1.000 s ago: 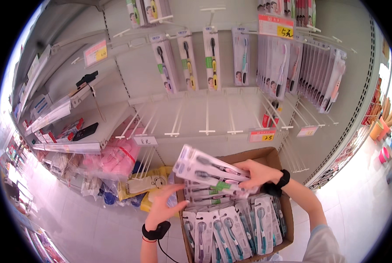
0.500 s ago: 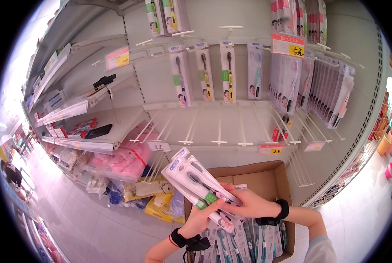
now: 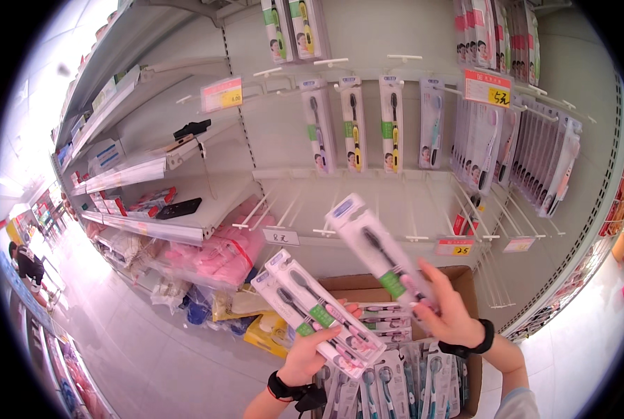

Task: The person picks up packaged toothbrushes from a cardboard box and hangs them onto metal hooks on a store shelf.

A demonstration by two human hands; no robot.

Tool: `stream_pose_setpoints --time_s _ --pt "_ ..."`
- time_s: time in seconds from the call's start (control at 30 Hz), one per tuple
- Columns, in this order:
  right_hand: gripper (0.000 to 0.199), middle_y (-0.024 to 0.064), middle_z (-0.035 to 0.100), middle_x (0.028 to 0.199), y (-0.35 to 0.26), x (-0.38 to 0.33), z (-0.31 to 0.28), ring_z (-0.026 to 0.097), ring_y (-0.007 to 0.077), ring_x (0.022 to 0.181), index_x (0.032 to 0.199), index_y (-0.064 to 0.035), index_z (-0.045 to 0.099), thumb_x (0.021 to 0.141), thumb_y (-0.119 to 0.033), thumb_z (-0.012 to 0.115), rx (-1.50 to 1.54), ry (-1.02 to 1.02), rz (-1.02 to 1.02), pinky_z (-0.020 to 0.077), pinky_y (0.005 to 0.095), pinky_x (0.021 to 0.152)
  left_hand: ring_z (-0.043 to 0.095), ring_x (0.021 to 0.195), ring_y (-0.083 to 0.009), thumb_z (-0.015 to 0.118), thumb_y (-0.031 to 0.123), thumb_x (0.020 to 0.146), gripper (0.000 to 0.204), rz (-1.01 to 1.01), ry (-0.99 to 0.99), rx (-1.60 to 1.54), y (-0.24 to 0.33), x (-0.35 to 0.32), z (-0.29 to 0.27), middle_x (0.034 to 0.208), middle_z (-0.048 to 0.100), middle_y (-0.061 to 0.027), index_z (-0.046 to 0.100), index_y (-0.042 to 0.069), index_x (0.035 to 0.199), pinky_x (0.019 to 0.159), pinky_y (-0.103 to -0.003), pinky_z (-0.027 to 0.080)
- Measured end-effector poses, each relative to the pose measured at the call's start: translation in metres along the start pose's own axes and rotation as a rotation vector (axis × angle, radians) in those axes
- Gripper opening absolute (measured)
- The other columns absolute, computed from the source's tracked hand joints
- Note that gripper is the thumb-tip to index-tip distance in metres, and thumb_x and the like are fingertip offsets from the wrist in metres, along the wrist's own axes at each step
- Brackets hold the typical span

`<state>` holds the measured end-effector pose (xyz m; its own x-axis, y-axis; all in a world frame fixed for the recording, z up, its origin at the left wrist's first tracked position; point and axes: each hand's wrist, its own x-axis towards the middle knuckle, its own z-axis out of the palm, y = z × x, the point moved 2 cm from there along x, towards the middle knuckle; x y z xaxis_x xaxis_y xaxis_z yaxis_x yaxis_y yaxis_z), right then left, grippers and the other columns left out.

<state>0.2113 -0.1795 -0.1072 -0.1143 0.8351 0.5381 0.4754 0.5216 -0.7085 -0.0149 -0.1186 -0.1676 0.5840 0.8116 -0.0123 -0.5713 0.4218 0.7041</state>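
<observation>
High over the back of the box, 1 pack, a toothbrush with dark bristles and a green label, is tilting toward the upper left in your right hand. Your thumb and fingers are closing on its lower end. Lower and to the left, 2 similar packs are slanting the same way, overlapping side by side. Your left hand is clasping them, thumb across the front. Your wrists are wearing 2 black bands.

Beneath your hands, the cardboard box is holding more stock: teal-handled packs are standing in its near part, while other packs are lying flat farther back.

Beyond the box, bare hooks are jutting from the wall. Above these, 4 fronts are facing you in a row, 2 of them with yellow handles, and fuller rows are hanging to the right behind a red-and-white tag.

On your left, shelves are rising over a pink bundle and a yellow bag. Far left, a person in dark clothing is appearing in the aisle.
</observation>
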Motion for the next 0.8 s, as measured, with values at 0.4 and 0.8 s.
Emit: stream_pose_setpoints --time_s 0.4,0.8 --pt "0.056 0.0071 0.061 0.113 -0.027 0.086 -0.063 0.041 0.0061 0.059 0.141 -0.0106 0.031 0.088 -0.002 0.047 -0.032 0.279 -0.127 0.0401 0.0212 0.057 0.042 0.123 -0.0384 0.051 -0.009 0.073 0.059 -0.345 -0.079 0.001 -0.032 0.018 -0.096 0.127 0.046 -0.0269 0.035 -0.008 0.129 0.107 -0.046 0.029" --pt "0.063 0.0204 0.053 0.107 0.013 0.145 -0.055 0.053 0.0265 0.079 0.144 -0.0094 0.019 0.09 -0.022 0.051 -0.309 0.297 -0.001 0.0438 0.0325 0.074 0.045 0.12 -0.0385 0.054 -0.004 0.072 0.056 -0.329 -0.114 0.023 -0.038 0.016 -0.105 0.123 0.048 -0.028 0.038 -0.009 0.125 0.104 -0.046 0.032"
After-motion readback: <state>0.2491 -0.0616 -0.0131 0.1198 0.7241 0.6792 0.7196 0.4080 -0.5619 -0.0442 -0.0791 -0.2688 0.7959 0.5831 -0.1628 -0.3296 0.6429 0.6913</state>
